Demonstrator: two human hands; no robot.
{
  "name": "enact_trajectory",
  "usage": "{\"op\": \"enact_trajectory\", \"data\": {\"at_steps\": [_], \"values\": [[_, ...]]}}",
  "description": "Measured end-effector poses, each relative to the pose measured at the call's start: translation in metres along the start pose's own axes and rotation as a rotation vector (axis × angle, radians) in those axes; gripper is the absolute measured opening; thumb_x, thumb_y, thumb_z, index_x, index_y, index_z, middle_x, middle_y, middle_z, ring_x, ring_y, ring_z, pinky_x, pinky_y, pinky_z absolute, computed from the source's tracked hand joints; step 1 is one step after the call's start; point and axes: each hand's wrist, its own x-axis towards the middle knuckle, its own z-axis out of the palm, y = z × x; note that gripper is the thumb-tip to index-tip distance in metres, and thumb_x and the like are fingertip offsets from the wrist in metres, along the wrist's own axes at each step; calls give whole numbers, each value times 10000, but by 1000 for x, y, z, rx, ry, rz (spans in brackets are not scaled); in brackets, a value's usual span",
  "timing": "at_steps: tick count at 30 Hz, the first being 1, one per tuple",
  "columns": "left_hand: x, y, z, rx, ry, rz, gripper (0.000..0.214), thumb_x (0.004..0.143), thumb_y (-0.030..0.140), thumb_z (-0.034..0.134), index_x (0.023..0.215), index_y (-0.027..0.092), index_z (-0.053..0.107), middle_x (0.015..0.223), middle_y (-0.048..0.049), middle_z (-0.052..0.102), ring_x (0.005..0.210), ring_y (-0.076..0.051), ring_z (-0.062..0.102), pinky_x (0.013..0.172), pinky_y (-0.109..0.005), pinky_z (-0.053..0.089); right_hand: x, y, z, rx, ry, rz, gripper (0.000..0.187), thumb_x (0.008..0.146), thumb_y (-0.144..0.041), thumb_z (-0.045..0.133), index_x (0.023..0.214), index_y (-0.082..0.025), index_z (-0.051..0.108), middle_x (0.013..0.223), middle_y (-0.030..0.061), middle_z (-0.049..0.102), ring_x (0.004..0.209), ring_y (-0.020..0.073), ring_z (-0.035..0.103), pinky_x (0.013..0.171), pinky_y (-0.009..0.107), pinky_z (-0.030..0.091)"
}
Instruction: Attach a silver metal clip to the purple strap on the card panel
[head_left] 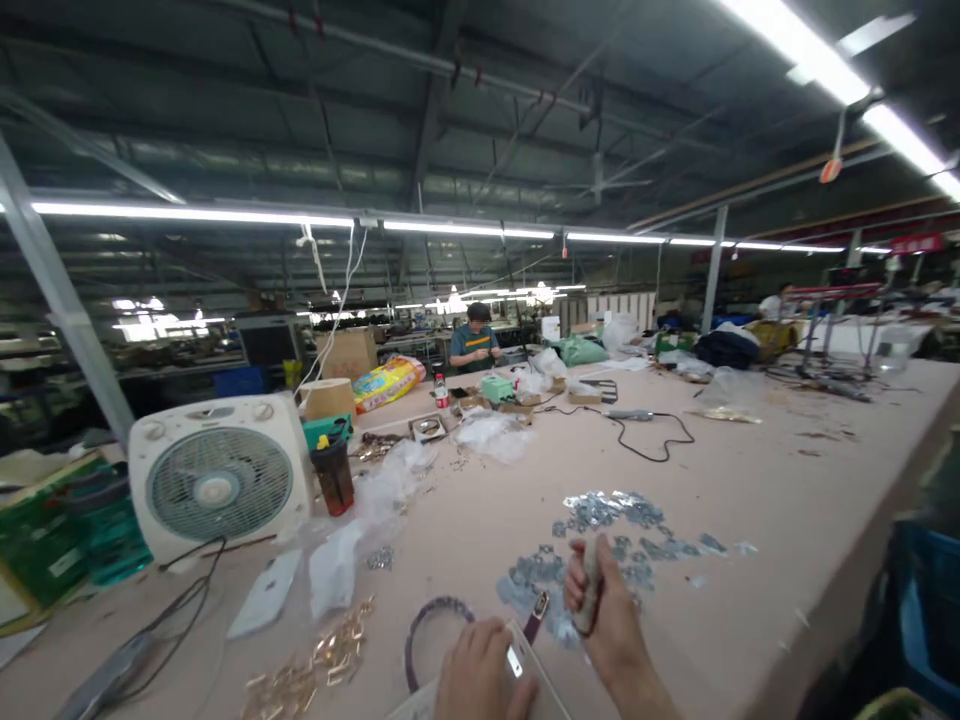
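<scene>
My right hand (616, 628) is closed round a short, thick, greyish stick-like tool (590, 585), held upright above the table; its kind is not clear. Lower and to the left, my left hand (480, 672) lies with bent fingers over a pale flat board (541, 682), on which a small shiny metal plate (514, 661) shows. A dark purple strap (409, 645) curves out from beneath the left fingers. Its end with a gold-coloured buckle (541, 604) sticks up between the hands. Many small silvery metal plates (540, 568) lie spread beyond and beside my right hand.
Gold-coloured metal pieces (341, 645) lie to the left, near a white phone-like slab (265, 594) and plastic bags (335, 570). A box fan (219, 478) and a dark cup (332, 478) stand farther left. A corded tool (630, 415) lies ahead. Across the table sits another person (474, 340).
</scene>
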Motion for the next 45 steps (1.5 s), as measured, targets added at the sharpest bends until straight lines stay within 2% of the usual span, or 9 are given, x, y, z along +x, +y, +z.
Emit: {"op": "enact_trajectory", "data": {"at_steps": [4, 7, 10, 13, 18, 23, 26, 36, 45], "values": [[2, -6, 6, -9, 24, 19, 419, 809, 376, 704, 1211, 264, 745, 1396, -95, 689, 1326, -324, 589, 1124, -448, 461, -10, 37, 21, 53, 5, -57, 357, 876, -574, 683, 909, -220, 702, 630, -41, 512, 479, 101, 448, 427, 216, 394], [-6, 5, -4, -51, 58, 20, 406, 851, 378, 662, 1229, 249, 734, 1391, -101, 682, 1326, -321, 582, 1151, -476, 443, -14, 58, 18, -22, 42, -121, 354, 821, -557, 728, 866, -210, 677, 631, -46, 548, 436, 84, 431, 402, 204, 352], [-10, 12, -15, -95, 64, 28, 407, 844, 359, 679, 1228, 233, 735, 1370, -108, 689, 1320, -317, 583, 1160, -482, 444, -15, 69, 8, -104, 108, -137, 432, 824, -618, 710, 770, -197, 628, 518, -79, 467, 371, 67, 359, 369, 186, 296], [-7, 8, -21, -136, 24, 47, 472, 805, 322, 717, 1260, 198, 727, 1389, -122, 681, 1324, -323, 581, 1187, -492, 426, -14, 71, 1, -136, 141, -156, 458, 845, -632, 681, 733, -195, 600, 481, -91, 430, 358, 62, 335, 362, 177, 273], [1, 2, -26, -218, -5, 11, 336, 906, 294, 612, 1180, 179, 770, 1360, -123, 707, 1302, -294, 614, 1174, -478, 439, -14, 72, -3, -168, 133, -175, 403, 864, -582, 669, 751, -199, 613, 503, -80, 464, 373, 72, 347, 366, 188, 280], [9, 2, -27, -219, 9, -51, 272, 860, 289, 712, 1090, 182, 807, 1337, -126, 720, 1266, -303, 638, 1155, -469, 447, -17, 70, -6, -188, 105, -202, 333, 870, -515, 665, 778, -195, 646, 554, -52, 520, 416, 93, 416, 390, 209, 327], [11, -1, -27, -255, -4, -50, 235, 883, 329, 708, 1057, 220, 823, 1307, -91, 742, 1231, -286, 659, 1129, -449, 466, -18, 68, -6, -166, 108, -213, 302, 863, -482, 660, 771, -196, 638, 572, -57, 509, 421, 79, 398, 392, 200, 315], [12, -2, -17, -270, 44, -106, 150, 827, 216, 732, 930, 256, 833, 1184, -53, 788, 1115, -246, 692, 1017, -397, 521, -28, 67, 10, -129, 45, -208, 415, 918, -542, 594, 673, -209, 556, 501, -85, 379, 376, 64, 320, 379, 200, 257], [8, -2, -17, -250, 88, -79, 89, 859, 220, 738, 912, 236, 808, 1179, -58, 779, 1159, -272, 658, 1068, -438, 496, -32, 73, 18, -163, -45, -196, 414, 930, -525, 599, 665, -210, 558, 492, -79, 378, 378, 75, 328, 384, 210, 260]]}}
